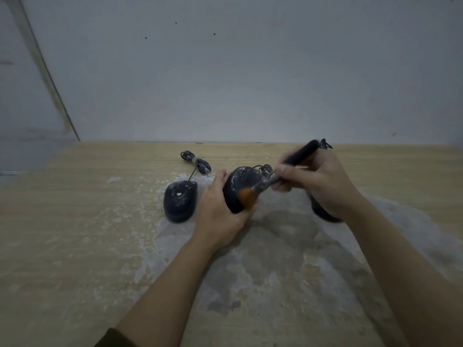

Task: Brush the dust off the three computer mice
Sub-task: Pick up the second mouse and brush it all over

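Note:
My left hand grips the middle black mouse from its left side and tilts it up off the table. My right hand holds a black-handled brush, whose orange bristles rest on that mouse's lower right side. A second black mouse lies flat on the table to the left, dusted white, with its bundled cable behind it. The third mouse is mostly hidden under my right wrist; only its dark lower edge shows.
The wooden table carries a wide smear of white-grey dust under and in front of the mice. A grey wall rises right behind the table's far edge. Another cable bundle sits at the back right.

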Demonstrator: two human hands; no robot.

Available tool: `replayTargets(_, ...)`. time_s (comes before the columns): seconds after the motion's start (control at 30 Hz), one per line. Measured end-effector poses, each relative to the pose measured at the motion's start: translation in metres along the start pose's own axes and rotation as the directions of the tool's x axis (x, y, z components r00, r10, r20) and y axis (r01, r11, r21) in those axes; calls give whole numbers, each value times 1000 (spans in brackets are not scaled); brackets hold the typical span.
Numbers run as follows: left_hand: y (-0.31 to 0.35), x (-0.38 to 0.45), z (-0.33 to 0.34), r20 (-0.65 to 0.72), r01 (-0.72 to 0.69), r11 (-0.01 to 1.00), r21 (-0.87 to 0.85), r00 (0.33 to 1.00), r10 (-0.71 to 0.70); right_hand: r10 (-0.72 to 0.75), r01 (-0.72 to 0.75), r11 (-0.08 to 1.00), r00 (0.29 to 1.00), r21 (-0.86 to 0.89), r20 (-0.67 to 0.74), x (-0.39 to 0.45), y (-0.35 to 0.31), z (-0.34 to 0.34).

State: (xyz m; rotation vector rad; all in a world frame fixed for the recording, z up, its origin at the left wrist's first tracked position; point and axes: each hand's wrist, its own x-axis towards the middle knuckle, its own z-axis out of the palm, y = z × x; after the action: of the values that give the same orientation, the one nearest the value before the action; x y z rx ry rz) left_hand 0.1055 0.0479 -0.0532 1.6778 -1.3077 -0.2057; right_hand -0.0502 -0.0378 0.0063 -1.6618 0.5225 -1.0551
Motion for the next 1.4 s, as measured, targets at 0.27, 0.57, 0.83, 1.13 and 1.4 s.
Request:
replayTargets(0.27,-4,0,0,16,6,1000,-10,1000,-6,2,-4,993,1000,-114,-11,0,3,3)
replayTargets(0.57,-4,0,0,24,-33,999,-12,999,33,34,-32,999,984,11,-174,5,3,-1)
replayTargets(0.83,-8,1,0,49,-50,998,-23,997,51,-22,10,999,919,-30,-394,9,5,3)
replayTargets(1.13,-8,2,1,73,-61,998,-30,995,63,-193,88,953,915,-290,-356,12,11,16)
replayTargets(1.4,-9,2,2,82,-104,994,-17,991,105,-51,3,989,948,-150,-315,15,10,17)
